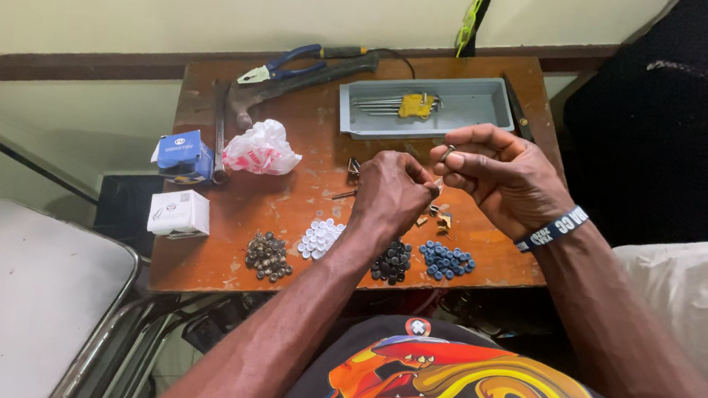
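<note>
Ring-shaped metal piece (449, 152), small and grey, sits pinched at the fingertips of the right hand (501, 179), held above the tabletop (302, 207) just in front of the grey tray; it is too small to tell which way its axis points or whether it has a long side at all; it looks dull and rounded, more than that I cannot tell.

Largest of the rest, the tabletop is worn brown wood, scuffed and stained; on its far side lies the shallow rectangular tray (473, 107) of grey plastic, holding a set of thin metal hex keys (401, 105) in a yellow clip; left of it lie a hammer (282, 90) and blue-handled pliers (285, 65); a crumpled white plastic bag (260, 148) sits beside a blue box (183, 154) and a white box (179, 213).

The left hand (393, 192) is curled nearly closed, its fingers meeting the right hand's fingertips; what it grips, if anything, is hidden.

Along the near edge lie four little heaps of round caps: brassy (269, 256), white (319, 237), black (391, 262), blue (446, 260).
</note>
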